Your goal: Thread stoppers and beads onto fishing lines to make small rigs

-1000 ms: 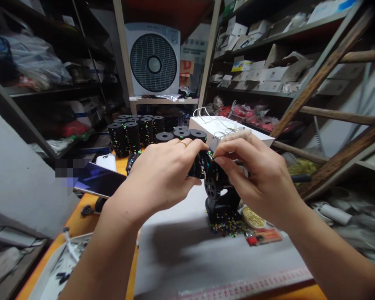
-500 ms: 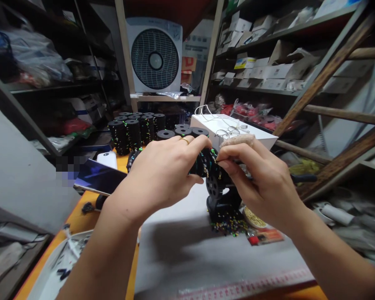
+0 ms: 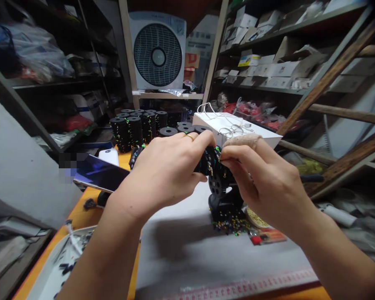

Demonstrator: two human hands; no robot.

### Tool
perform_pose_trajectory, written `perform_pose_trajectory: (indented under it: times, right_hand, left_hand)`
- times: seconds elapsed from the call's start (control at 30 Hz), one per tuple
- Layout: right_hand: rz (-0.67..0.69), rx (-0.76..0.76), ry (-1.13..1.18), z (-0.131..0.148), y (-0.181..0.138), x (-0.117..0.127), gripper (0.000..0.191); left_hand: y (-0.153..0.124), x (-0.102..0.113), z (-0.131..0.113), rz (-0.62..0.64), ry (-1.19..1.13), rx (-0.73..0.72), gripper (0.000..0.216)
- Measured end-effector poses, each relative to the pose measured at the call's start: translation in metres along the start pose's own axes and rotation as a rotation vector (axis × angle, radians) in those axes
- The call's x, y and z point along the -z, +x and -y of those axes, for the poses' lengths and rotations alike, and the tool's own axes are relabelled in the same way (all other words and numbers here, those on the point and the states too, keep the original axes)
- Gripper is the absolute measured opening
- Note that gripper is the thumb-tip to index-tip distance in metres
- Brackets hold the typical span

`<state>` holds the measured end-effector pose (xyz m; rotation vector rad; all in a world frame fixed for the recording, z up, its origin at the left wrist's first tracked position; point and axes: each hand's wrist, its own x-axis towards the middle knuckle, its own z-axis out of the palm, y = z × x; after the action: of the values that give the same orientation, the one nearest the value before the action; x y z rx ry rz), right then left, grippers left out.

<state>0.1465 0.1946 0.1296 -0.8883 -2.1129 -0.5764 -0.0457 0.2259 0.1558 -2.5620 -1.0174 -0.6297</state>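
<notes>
My left hand (image 3: 167,171) is closed around a black spool (image 3: 206,161) wound with glittering sequin string, held above the table. My right hand (image 3: 262,183) pinches at the spool's right side, thumb and forefinger pressed together on the string; a bandage wraps its forefinger. Directly below them stands another black spool with holes (image 3: 221,196), with loose coloured sequins (image 3: 229,226) scattered at its foot.
Rows of black spools (image 3: 137,127) stand at the back of the orange table (image 3: 78,221). A white box (image 3: 237,131) with a cable and glasses lies behind my hands. A phone (image 3: 96,175) leans at left, a white tray (image 3: 62,266) lies near left, a grey mat (image 3: 200,258) covers the front. A fan (image 3: 158,52) and shelves surround.
Both hands with the spool have drifted slightly right and up in view; the pinch on the string stays the same.
</notes>
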Motion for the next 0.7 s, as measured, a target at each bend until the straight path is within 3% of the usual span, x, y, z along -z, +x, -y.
perform_pose_trajectory:
  times: [0.7]
  right_hand:
    - [-0.002, 0.172, -0.266, 0.0007, -0.0053, -0.0018, 0.018]
  left_hand:
    - [0.001, -0.002, 0.0003, -0.011, 0.014, -0.002, 0.043]
